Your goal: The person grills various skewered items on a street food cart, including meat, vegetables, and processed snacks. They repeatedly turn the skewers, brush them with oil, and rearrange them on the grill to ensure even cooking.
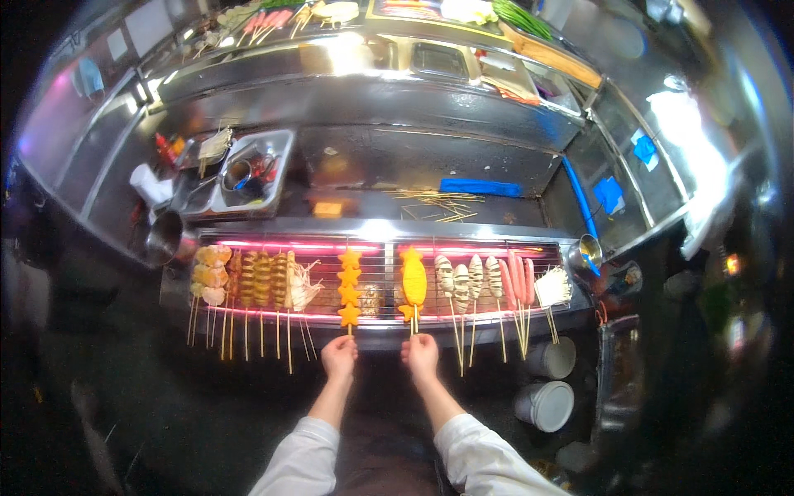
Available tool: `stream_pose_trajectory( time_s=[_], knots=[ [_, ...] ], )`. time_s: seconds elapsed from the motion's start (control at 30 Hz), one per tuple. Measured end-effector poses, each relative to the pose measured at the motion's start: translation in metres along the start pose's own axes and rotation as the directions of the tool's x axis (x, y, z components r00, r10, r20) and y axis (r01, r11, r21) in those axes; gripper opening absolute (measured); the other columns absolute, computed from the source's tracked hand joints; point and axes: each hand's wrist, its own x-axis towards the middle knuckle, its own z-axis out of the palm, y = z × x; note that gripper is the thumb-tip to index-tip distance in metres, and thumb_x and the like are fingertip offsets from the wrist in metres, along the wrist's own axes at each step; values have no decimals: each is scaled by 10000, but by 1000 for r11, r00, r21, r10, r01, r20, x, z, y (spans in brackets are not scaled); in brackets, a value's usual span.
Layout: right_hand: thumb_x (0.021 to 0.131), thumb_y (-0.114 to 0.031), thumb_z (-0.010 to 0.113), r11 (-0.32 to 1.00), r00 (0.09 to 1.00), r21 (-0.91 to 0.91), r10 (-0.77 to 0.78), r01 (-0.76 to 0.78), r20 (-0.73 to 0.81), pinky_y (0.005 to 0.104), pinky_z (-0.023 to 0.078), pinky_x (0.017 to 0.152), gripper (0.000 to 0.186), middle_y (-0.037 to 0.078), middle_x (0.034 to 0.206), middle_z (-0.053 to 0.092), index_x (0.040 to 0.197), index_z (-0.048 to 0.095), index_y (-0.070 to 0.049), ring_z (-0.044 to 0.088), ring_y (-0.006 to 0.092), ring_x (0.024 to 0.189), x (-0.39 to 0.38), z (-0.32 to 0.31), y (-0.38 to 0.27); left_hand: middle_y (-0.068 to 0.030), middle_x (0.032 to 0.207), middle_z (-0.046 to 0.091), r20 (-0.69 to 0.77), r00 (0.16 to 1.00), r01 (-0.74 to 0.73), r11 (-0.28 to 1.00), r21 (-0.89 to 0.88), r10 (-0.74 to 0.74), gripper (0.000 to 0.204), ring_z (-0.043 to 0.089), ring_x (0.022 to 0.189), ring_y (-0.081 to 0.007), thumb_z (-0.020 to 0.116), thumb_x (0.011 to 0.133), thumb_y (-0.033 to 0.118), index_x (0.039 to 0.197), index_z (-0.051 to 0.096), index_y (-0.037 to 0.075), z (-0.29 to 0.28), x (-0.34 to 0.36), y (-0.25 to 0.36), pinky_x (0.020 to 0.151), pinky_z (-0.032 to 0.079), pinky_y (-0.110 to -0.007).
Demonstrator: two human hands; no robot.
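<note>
At the front edge of a lit grill (376, 316), my left hand (339, 357) is closed round the stick of a skewer of orange star-shaped pieces (350, 285). My right hand (420, 355) pinches the sticks under an orange fish-shaped piece (413, 279), with a star shape beside its lower end. Both orange skewers lie over the grill wires, tips away from me. To the left are spiral-cut brown skewers (263, 279) and a skewer of pale thin strands (304, 288). On the right lie pale scored skewers (461, 285) and pink sausage skewers (521, 279).
Enoki-like white bundles (552, 289) sit at the grill's right end. Behind the grill are loose bamboo sticks (438, 202), a blue strip (480, 188) and a metal tray of tools (256, 169). Metal cups (165, 236) flank the grill; white buckets (550, 405) stand below right.
</note>
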Motion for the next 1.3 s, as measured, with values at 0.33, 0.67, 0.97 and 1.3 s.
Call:
stream_pose_trajectory(
  time_s=[0.33,0.67,0.97,1.3],
  knots=[
    [924,-170,537,998,999,-54,26,-28,-29,236,398,441,174,13,609,534,816,564,-36,496,91,491,2,21,-30,-61,952,572,-190,922,-283,923,260,337,240,587,744,-147,593,841,83,1076,558,43,-40,-52,8,585,484,-274],
    [893,-217,557,945,946,-76,322,-318,47,308,474,548,211,94,716,637,857,621,-19,611,190,614,-34,75,-101,-215,1064,593,-117,905,-119,506,854,409,530,566,996,-388,623,821,240,1245,431,-14,-82,-21,47,867,448,-448],
    [798,-240,654,909,982,-370,178,-191,-68,356,498,737,257,147,831,684,869,669,6,659,253,780,-31,49,-118,-5,639,515,-86,996,21,1000,9,-21,204,532,530,-103,424,983,162,902,580,57,-77,13,55,459,432,-217],
    [832,-45,606,579,822,630,543,-517,174,225,337,438,83,-3,655,501,884,543,-59,425,99,504,-27,42,-125,-140,845,614,94,723,-254,137,957,684,124,606,771,-343,571,823,95,923,623,46,-88,-3,111,650,483,-428]
  ],
)
